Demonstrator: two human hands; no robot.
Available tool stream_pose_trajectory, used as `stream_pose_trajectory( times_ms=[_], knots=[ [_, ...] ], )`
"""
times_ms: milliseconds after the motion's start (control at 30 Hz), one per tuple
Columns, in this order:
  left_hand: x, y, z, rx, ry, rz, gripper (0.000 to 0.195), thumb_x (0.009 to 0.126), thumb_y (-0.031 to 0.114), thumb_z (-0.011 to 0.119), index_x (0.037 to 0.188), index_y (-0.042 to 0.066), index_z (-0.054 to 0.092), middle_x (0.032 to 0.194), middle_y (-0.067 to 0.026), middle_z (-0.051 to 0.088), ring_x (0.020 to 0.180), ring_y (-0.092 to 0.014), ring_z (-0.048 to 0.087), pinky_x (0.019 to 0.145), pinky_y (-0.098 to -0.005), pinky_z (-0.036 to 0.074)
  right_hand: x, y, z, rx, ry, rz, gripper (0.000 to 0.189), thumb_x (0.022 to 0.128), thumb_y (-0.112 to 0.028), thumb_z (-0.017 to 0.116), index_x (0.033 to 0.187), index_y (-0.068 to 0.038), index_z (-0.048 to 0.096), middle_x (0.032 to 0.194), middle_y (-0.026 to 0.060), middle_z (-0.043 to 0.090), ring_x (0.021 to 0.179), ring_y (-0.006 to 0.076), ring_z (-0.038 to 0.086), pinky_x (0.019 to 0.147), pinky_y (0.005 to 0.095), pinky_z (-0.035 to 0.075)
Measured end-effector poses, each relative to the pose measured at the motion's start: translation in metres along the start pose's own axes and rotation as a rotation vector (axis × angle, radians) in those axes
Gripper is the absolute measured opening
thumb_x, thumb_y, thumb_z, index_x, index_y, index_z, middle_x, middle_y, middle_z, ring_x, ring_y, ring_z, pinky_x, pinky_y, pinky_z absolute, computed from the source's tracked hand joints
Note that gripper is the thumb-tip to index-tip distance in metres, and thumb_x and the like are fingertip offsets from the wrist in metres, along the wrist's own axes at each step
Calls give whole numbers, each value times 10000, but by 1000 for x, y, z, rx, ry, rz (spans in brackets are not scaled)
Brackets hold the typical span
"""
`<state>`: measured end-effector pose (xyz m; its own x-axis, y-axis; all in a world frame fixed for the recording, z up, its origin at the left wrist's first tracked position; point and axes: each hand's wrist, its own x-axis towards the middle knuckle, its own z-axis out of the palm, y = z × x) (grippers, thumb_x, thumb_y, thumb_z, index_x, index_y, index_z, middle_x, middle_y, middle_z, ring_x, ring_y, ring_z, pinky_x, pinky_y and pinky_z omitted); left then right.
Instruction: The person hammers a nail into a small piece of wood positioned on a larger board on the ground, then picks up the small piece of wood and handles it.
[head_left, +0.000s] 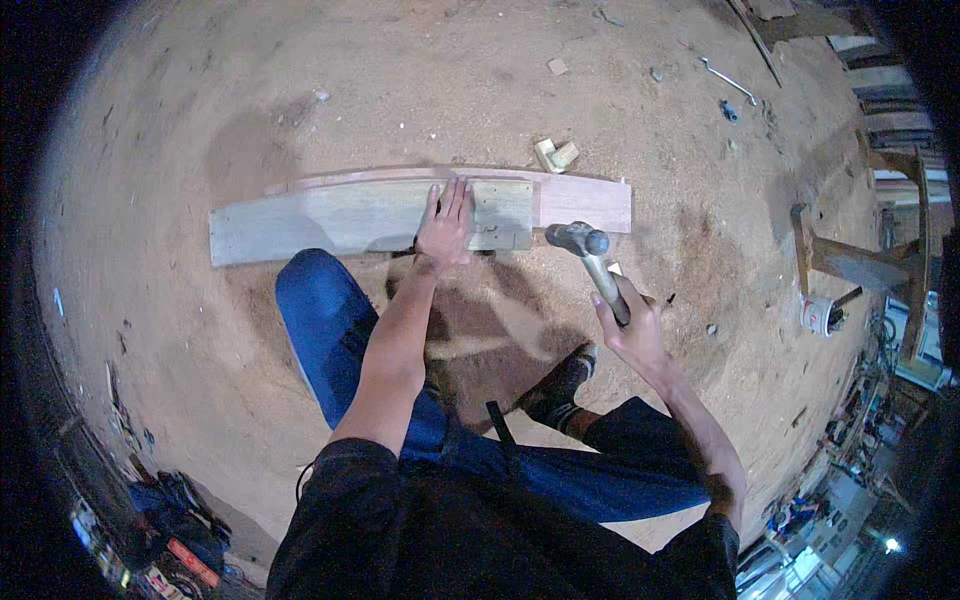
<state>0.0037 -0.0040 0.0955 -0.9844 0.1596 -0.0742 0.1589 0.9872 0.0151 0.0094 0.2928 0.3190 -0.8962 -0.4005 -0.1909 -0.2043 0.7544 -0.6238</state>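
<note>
My left hand (445, 231) lies flat, palm down, on a long greyish wooden board (337, 217), near its right part. A pinkish board (585, 202) shows behind it and sticks out at its right end. Small dark marks dot the grey board to the right of my fingers. My right hand (634, 322) grips the handle of a ball-peen hammer (579, 238), whose head is raised near the right end of the grey board. Two small wood blocks (555, 156) rest just beyond the boards.
A metal wrench (727, 81) and a small blue-grey socket-like piece (729, 112) lie at the upper right. Farther right stand a wooden frame (862, 262) and a white tub (816, 316). Clutter lines the lower left and lower right edges.
</note>
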Motion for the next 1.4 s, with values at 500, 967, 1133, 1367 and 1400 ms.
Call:
stream_pose_trajectory(
  times_ms=[500,967,1133,1367,1400],
  knots=[
    [-67,-97,-20,-316,-12,252,747,890,420,650,1450,7,377,1494,-264,396,1338,-426,450,1128,-486,368,19,50,13,-280,-429,-491,391,906,-161,674,1254,-15,573,795,245,672,687,426,680,633,495,567],
    [-244,-88,83,-235,-161,-407,298,902,324,620,1046,69,674,1011,-179,706,917,-380,691,816,-473,559,19,85,85,-484,-871,-623,357,916,-147,562,1256,-43,536,732,224,674,670,422,688,609,530,560],
    [-232,-75,89,-236,-190,-583,271,875,251,640,1032,30,651,955,-194,721,897,-375,702,808,-497,554,13,91,90,-422,-814,-766,238,873,-84,533,1081,28,565,690,213,650,685,404,699,605,529,555],
    [-232,-74,87,-152,-158,-612,247,858,224,652,1018,36,650,948,-188,728,866,-373,714,707,-486,554,15,102,107,-499,-871,-799,508,917,-143,548,1414,-61,485,645,204,634,642,415,679,584,517,555],
    [-235,-74,86,-190,-129,-611,230,856,213,652,1005,38,653,942,-184,729,854,-372,716,683,-479,553,14,106,111,-522,-850,-795,511,910,-152,553,1409,-61,490,654,207,636,641,412,678,585,513,556]
  ],
)
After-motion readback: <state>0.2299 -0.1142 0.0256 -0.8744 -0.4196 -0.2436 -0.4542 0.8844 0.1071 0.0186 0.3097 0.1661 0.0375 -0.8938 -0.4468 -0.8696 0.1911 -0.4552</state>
